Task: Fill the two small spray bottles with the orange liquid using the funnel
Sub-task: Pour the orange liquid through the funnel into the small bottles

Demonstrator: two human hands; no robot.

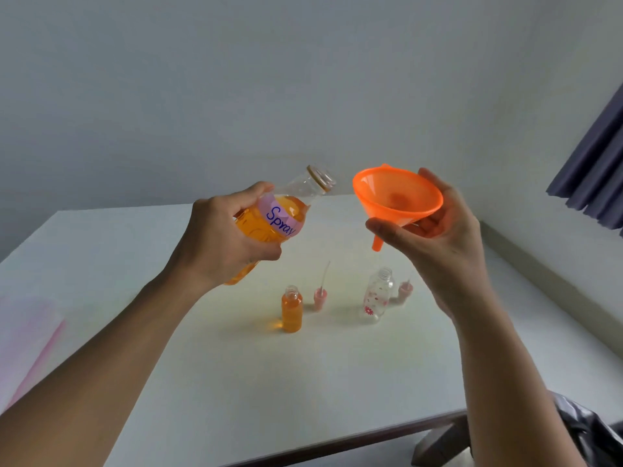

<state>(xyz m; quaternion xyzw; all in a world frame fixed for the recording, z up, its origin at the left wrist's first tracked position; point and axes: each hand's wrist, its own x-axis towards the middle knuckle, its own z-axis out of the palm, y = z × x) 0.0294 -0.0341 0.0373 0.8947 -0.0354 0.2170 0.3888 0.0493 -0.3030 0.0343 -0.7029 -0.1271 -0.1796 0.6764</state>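
Observation:
My left hand (222, 237) grips a big clear bottle (276, 217) of orange liquid with a pink "Spray" label, uncapped and tilted with its mouth up to the right. My right hand (438, 237) holds the orange funnel (397, 197) in the air, its spout pointing down. Below on the table stand two small spray bottles: the left one (292, 310) holds orange liquid, the right one (378, 294) is clear with flower prints and looks empty. Both are uncapped. The funnel hangs above the empty bottle without touching it.
Two pink spray heads lie on the white table (236, 365): one (320, 296) with its thin tube sticking up between the small bottles, the other (405, 288) right of the flowered bottle. A pink sheet (30, 342) lies at the left edge. A dark curtain (596, 170) hangs at the right.

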